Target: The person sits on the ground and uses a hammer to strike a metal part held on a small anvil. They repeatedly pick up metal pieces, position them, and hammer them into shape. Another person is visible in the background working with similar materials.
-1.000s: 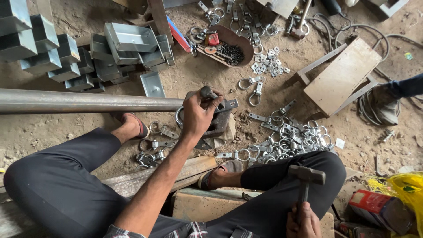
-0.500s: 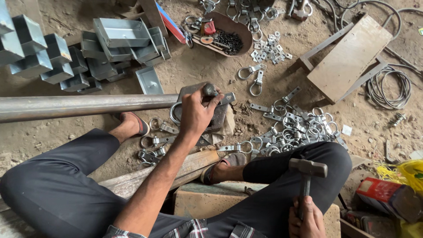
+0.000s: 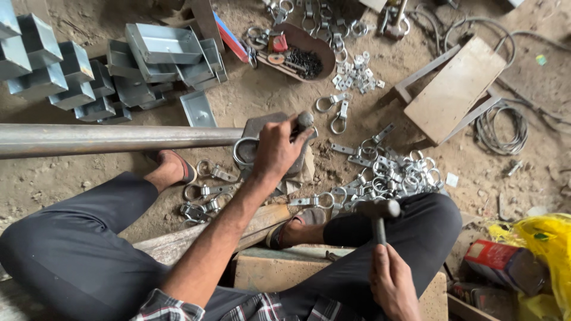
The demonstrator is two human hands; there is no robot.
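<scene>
Left arm is stretched out far from the body, forearm bare, checked sleeve rolled up near the elbow. The left hand [image 3: 275, 148] is knuckles up, fingers [image 3: 292, 132] curled tight around what it's holding, thumb tucked on the right side. The right hand [image 3: 392, 284] stays near the body, low on the right, fist closed with the wrist cocked upward. Both legs are bent in dark trousers, knees spread left and right, feet in sandals tucked between them.
</scene>
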